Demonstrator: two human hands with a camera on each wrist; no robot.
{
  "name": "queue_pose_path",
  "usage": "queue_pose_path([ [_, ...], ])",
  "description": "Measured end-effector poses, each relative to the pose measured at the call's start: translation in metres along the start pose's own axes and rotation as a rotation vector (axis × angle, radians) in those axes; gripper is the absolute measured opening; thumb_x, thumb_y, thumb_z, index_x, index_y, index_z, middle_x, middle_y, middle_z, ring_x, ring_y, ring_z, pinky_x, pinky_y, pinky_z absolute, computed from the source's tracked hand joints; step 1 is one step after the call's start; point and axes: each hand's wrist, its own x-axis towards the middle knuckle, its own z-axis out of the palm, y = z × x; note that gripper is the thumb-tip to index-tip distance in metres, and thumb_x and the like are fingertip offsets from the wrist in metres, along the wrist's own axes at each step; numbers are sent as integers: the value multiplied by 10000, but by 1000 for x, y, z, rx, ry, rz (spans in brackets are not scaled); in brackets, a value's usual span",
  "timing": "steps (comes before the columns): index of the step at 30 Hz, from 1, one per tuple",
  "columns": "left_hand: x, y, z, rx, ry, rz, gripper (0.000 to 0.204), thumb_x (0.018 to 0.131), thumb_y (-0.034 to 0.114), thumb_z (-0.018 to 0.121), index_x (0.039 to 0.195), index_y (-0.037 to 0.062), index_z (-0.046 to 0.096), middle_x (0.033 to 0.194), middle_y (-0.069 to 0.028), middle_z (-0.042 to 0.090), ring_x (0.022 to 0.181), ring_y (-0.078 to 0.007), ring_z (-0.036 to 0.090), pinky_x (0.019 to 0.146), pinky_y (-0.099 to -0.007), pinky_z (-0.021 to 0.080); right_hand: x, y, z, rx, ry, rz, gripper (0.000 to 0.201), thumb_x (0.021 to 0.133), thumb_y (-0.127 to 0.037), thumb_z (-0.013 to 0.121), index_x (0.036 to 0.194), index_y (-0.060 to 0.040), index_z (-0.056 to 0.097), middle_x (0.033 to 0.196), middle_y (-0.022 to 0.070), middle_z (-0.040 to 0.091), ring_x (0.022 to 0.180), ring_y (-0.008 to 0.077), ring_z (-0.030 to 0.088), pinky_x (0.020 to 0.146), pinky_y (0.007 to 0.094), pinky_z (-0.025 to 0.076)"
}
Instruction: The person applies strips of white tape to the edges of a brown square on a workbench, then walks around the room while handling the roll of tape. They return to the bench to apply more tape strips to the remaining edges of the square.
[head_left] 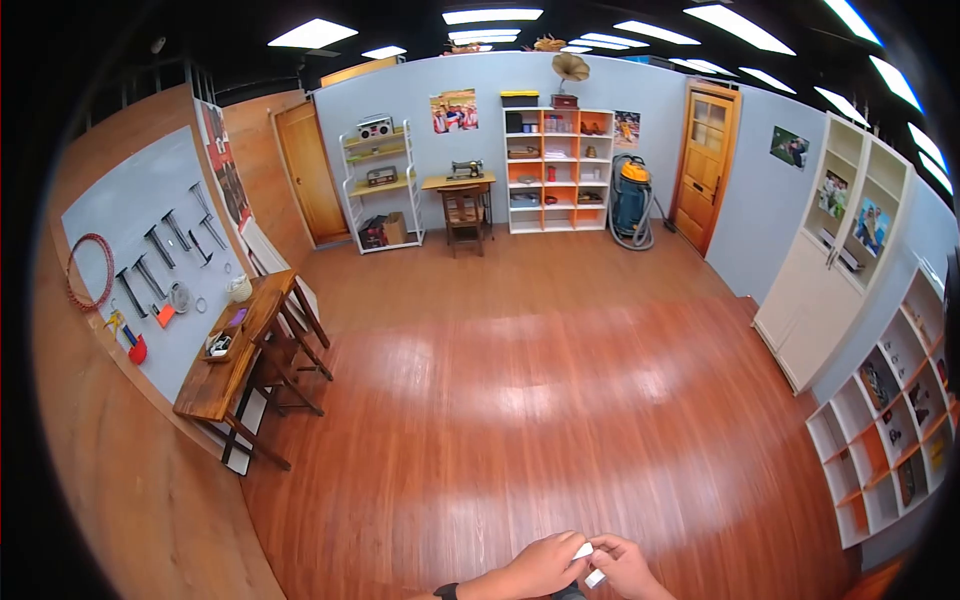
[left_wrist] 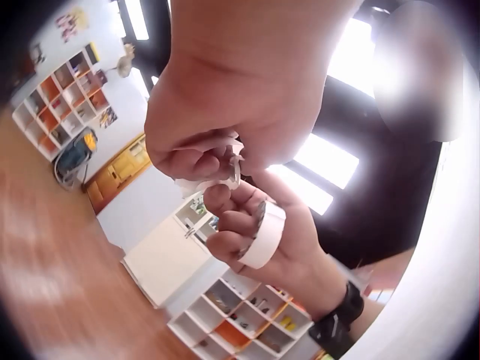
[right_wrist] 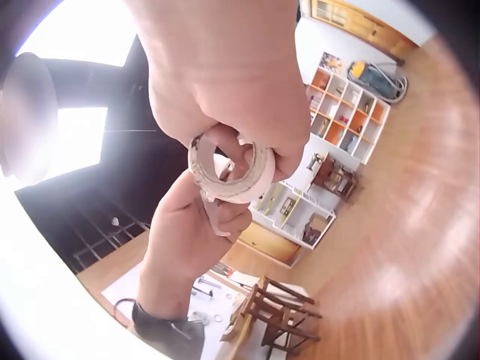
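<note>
My two hands meet low in the head view, close in front of the body. The right hand grips a roll of white tape, whose open ring and worn inner edge face the right wrist camera. In the left wrist view the same roll lies against the right palm. My left hand has its fingers curled and pinches a white strip, partly hidden by the fingers. A narrow length of that strip hangs by the left fingers, just under the roll. Fingertips of both hands are close together.
Reddish wood floor spreads ahead. At the left stand a wooden workbench and a wall board with tools. Shelves, a vacuum cleaner and a sewing table line the back. A cabinet and cubby shelf stand right.
</note>
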Motion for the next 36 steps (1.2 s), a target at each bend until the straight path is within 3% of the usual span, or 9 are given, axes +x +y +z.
queue_pose_path([
  [4, 54, -4, 7, 105, 19, -158, 185, 884, 146, 619, 1003, 5, 637, 963, -212, 633, 841, -392, 592, 785, -462, 485, 60, 1, -35, -46, -21, -77, 187, 941, -116, 604, 1065, 16, 648, 918, 45, 661, 841, 126, 593, 737, 271, 485],
  [7, 100, 0, -5, 268, 8, -159, 270, 957, 256, 577, 963, -14, 578, 842, -178, 605, 772, -296, 614, 687, -355, 493, 98, -16, -69, -6, -72, -115, 123, 914, -26, 607, 1035, -7, 613, 807, 33, 631, 701, 81, 589, 619, 234, 485],
  [10, 132, 4, -18, 61, -3, -253, 270, 953, 249, 599, 980, -20, 598, 857, -124, 628, 796, -223, 624, 716, -336, 495, 131, -30, -90, 227, -63, -122, 98, 933, -61, 607, 1011, -7, 586, 843, 46, 652, 725, 95, 610, 636, 253, 507],
  [13, 152, -45, -9, -585, 39, -314, 204, 951, 171, 622, 1021, -20, 626, 910, -18, 650, 833, -82, 568, 758, -285, 477, 158, -46, -103, 378, -196, -101, 69, 959, -73, 591, 993, -16, 571, 863, 57, 654, 744, 118, 630, 643, 257, 522],
  [16, 166, -43, -28, -685, 171, -370, 178, 948, 164, 617, 998, -5, 644, 850, -65, 657, 790, -108, 580, 697, -291, 473, 187, -70, -97, 561, -249, -65, 77, 958, -81, 600, 999, -23, 571, 870, 70, 654, 752, 139, 641, 655, 280, 533],
  [22, 185, -75, -61, -146, 522, -172, 180, 905, 118, 639, 1021, -20, 646, 887, -121, 648, 776, -291, 618, 684, -351, 498, 278, -90, -74, 449, -385, -90, 93, 955, -124, 612, 976, -70, 539, 931, 74, 649, 828, 159, 648, 743, 324, 559],
  [25, 198, -106, -80, -184, 582, -175, 166, 921, 107, 631, 1031, -17, 642, 897, -93, 661, 796, -210, 633, 697, -320, 501, 321, -108, -65, 491, -555, 21, 97, 956, -139, 612, 987, -73, 548, 965, 72, 645, 853, 164, 644, 755, 336, 557],
  [30, 240, -189, -124, -788, 596, -265, 116, 941, 93, 631, 1025, 15, 653, 903, -32, 665, 842, -70, 596, 729, -255, 493, 413, -137, -32, 508, -603, 84, 117, 958, -165, 616, 978, -69, 553, 987, 80, 632, 883, 180, 638, 766, 358, 553],
  [36, 305, -230, -219, -617, 532, -211, 135, 942, 111, 640, 1022, 2, 648, 899, -20, 668, 812, -80, 596, 707, -245, 478, 507, -185, -14, 496, -559, 39, 127, 956, -179, 622, 1008, -79, 564, 1012, 84, 642, 905, 201, 656, 773, 377, 577],
])
